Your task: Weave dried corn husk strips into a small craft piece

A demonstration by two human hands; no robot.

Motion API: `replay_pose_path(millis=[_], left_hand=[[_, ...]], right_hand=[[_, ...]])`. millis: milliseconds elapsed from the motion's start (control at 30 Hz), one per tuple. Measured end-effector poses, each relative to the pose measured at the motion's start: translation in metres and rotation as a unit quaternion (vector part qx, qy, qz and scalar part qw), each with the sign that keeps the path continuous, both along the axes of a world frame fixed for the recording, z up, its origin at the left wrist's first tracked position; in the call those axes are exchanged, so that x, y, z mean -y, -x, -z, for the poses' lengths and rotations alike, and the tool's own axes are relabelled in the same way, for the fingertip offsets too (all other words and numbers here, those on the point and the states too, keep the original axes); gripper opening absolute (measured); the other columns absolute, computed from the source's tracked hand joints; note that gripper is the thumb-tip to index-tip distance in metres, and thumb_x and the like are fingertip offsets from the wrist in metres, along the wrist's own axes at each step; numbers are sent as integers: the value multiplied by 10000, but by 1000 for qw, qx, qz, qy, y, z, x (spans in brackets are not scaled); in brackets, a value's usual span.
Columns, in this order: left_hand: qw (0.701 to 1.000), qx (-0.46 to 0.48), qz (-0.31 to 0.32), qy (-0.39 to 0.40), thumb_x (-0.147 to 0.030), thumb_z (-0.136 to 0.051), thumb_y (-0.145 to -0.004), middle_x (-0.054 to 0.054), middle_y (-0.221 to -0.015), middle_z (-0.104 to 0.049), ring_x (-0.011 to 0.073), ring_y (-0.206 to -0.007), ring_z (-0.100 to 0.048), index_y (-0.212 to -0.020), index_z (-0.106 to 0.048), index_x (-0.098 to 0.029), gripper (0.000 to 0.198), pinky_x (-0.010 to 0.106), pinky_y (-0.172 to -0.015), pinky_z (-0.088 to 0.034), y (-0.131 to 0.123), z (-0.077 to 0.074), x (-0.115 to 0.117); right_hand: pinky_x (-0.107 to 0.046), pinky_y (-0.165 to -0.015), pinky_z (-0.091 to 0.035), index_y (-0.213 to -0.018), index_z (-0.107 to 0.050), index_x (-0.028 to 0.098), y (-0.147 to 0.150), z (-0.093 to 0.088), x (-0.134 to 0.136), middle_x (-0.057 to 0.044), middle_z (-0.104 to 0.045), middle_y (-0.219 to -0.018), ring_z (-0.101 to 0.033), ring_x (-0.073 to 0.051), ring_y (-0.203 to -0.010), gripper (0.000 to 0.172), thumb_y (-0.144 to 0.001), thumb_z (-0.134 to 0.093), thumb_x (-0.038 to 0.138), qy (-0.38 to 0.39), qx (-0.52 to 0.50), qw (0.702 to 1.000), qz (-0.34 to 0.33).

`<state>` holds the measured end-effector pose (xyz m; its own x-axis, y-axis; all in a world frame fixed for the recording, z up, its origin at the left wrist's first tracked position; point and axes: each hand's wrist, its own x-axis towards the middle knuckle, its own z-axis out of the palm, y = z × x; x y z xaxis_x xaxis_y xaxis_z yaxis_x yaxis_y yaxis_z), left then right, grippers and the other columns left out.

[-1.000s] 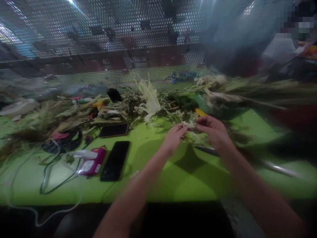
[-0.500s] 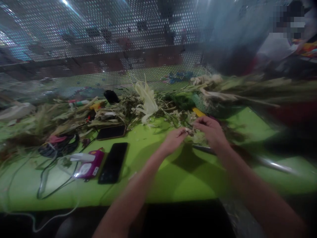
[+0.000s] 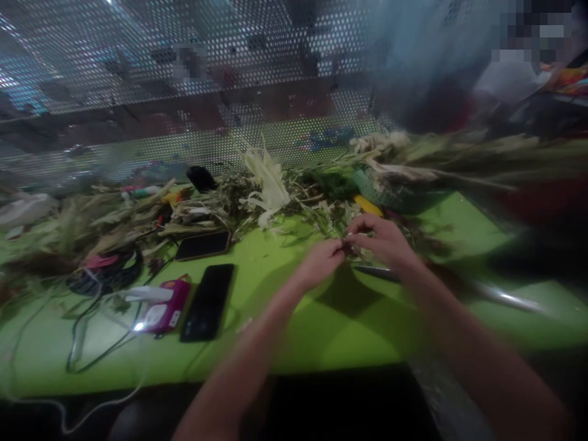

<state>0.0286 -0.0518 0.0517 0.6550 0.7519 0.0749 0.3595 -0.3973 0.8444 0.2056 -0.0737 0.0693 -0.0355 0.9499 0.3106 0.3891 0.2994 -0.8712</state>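
Note:
My left hand (image 3: 323, 262) is pinched closed at the fingertips on a small dry plant piece, mostly covered by the fingers. My right hand (image 3: 383, 241) meets it from the right, with thumb and forefinger closed at the same piece. Its exact kind is too small and blurred to tell. Below the right hand lies a dark pointed blade (image 3: 374, 271), its other end hidden by the wrist. Behind the hands are loose dry plant scraps (image 3: 331, 217), a yellow handle-like piece (image 3: 368, 205) and a green perforated basket (image 3: 367, 184).
Pale husks (image 3: 269, 180) stand amid dried stalks along the back of the green table (image 3: 294, 343). To the left are two phones, the nearer one (image 3: 208, 302) black, a magenta adapter (image 3: 168, 304) and loose cables. Perforated metal panel (image 3: 275, 67) rises behind. Another person (image 3: 509, 79) is at far right.
My right fingertips have moved left and now meet the left ones, covering the pale piece that showed between them. The whole view has shifted slightly.

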Motion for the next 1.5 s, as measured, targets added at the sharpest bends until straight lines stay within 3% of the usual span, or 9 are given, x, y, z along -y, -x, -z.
replay_pose_path(millis=[200,400,567,867,1033,1267,1500], left_hand=[[1000,-7,26,3,-215,-469,-868,51,-844,-659,169,-788,-564,-805,-627,-154,181,293,-758,-429,1,2,1],[993,102,-48,43,-255,-502,-875,32,-859,-640,160,-826,-545,-863,-613,-158,147,273,-774,-412,-1,2,-1],[975,174,-117,68,-277,-532,-878,30,-855,-598,137,-773,-511,-892,-582,-153,134,260,-717,-403,-2,-1,0],[936,258,-112,212,-280,-637,-786,12,-777,-597,113,-696,-493,-863,-628,-149,152,248,-675,-394,2,-8,0],[922,284,-127,232,-242,-644,-751,-24,-697,-536,88,-658,-453,-856,-636,-157,136,218,-640,-358,3,-10,3],[945,234,-76,217,-350,-642,-807,-23,-761,-531,80,-671,-461,-936,-607,-180,216,216,-650,-373,9,-12,2],[970,185,-92,128,-418,-580,-863,-37,-654,-475,78,-571,-392,-969,-621,-184,260,220,-558,-316,5,-2,0]], right_hand=[[-294,-668,-435,-744,-641,183,2,5,-2,-8,-611,-731,-537,-150,-691,229,-710,-750,381,37,-90,995,29],[-291,-687,-448,-897,-644,192,1,2,-3,-22,-630,-819,-558,-160,-749,282,-772,-706,438,67,-108,991,27],[-265,-580,-382,-752,-619,186,0,1,-1,3,-570,-685,-481,-133,-629,308,-757,-709,481,92,-45,995,14],[-266,-588,-393,-686,-589,189,3,0,-2,18,-546,-632,-466,-122,-600,329,-729,-719,488,102,-79,991,-20],[-266,-584,-383,-689,-584,187,0,0,-2,22,-521,-630,-445,-117,-598,315,-734,-716,469,84,-90,992,-21],[-279,-593,-406,-737,-642,192,-2,0,-2,0,-589,-680,-493,-135,-622,224,-757,-700,408,47,-29,998,15],[-313,-672,-478,-886,-710,207,3,0,1,-38,-690,-812,-598,-182,-731,262,-784,-684,448,49,-27,998,9]])
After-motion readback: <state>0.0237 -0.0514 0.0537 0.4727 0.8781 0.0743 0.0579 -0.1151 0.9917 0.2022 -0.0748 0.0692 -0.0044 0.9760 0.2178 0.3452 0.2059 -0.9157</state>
